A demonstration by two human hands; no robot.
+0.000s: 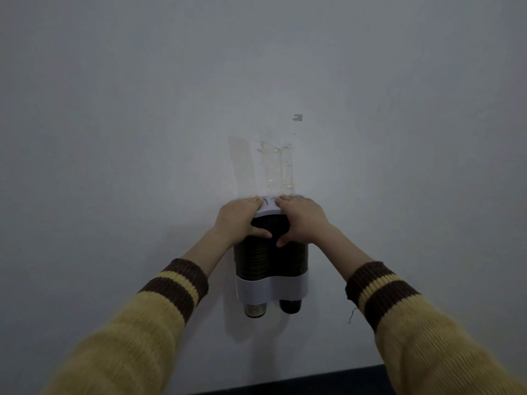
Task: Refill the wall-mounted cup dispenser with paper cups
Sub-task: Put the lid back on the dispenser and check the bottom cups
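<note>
The cup dispenser (pixel 271 263) hangs on the white wall at centre: a dark see-through double tube with a white lid (pixel 268 208) and a white band at the bottom. Stacked paper cups show through both tubes, and one cup bottom (pixel 254 310) pokes out below on the left, another (pixel 290 305) on the right. My left hand (pixel 239 220) grips the lid's left side, fingers on top, thumb on the tube front. My right hand (pixel 302 219) grips the lid's right side the same way.
Strips of clear tape (pixel 278 169) stick to the wall just above the dispenser, and a small grey mark (pixel 297 117) sits higher up. A dark edge (pixel 313 380) runs along the bottom of the view. My yellow sleeves reach in from both lower corners.
</note>
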